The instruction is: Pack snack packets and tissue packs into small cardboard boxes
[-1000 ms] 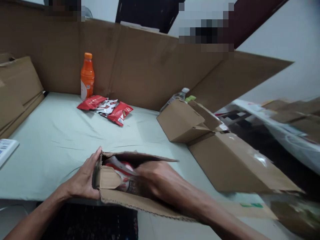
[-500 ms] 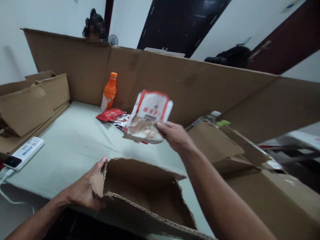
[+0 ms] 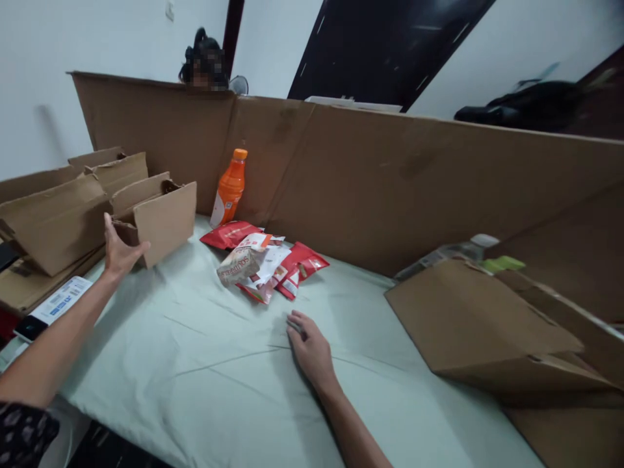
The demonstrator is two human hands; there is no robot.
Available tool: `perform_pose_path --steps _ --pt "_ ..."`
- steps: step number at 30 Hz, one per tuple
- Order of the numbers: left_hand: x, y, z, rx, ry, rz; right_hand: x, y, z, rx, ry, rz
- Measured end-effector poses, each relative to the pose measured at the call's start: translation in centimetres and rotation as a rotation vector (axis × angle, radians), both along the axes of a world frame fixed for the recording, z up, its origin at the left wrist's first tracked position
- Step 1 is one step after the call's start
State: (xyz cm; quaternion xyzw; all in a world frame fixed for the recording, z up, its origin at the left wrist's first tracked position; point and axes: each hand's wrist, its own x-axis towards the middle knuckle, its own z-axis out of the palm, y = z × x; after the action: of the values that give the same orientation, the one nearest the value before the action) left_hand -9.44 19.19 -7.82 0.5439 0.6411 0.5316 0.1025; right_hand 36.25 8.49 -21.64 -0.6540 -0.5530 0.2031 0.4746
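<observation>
The left hand (image 3: 119,250) lies open against the near-left end of the box (image 3: 163,218), clasping nothing; the box stands far left on the table (image 3: 195,377), just beside the stacked cartons (image 3: 53,218). The right hand (image 3: 309,348) rests flat and empty on the table, near the packets (image 3: 266,263). The box looks light and stiff but crushable, best taken by its side walls rather than its loose flap. Open room lies mid-table, hemmed by the far wall (image 3: 390,182), the bottle (image 3: 230,188) and the right carton (image 3: 478,325).
</observation>
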Motion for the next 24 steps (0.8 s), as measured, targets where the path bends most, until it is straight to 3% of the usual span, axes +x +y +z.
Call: perform_pose_path --steps 3,6,10,14,19,21,24 --pt "1.5 5.3 -1.3 -0.050 -0.030 0.139 0.0 -0.5 -1.2 0.054 -0.044 0.000" --pt "2.1 9.6 -1.4 -0.084 -0.029 0.218 0.4 -0.6 -2.0 0.083 -0.081 -0.004" --pt "2.1 11.8 -1.0 -0.132 0.031 0.242 0.5 -0.5 -1.3 0.121 -0.136 0.003" --pt "4.8 8.4 -2.1 -0.184 0.145 0.094 -0.9 -0.5 0.8 0.122 -0.169 0.001" --pt "10.4 1.7 -5.6 -0.246 0.361 -0.349 -1.7 0.6 2.6 0.095 -0.256 -0.061" --pt "12.4 -0.7 -7.0 -0.243 0.461 -0.509 -0.4 0.7 4.1 0.091 -0.294 -0.095" --pt "14.7 -4.2 -8.6 -0.192 0.609 -0.689 3.9 -0.6 8.3 0.090 -0.331 -0.216"
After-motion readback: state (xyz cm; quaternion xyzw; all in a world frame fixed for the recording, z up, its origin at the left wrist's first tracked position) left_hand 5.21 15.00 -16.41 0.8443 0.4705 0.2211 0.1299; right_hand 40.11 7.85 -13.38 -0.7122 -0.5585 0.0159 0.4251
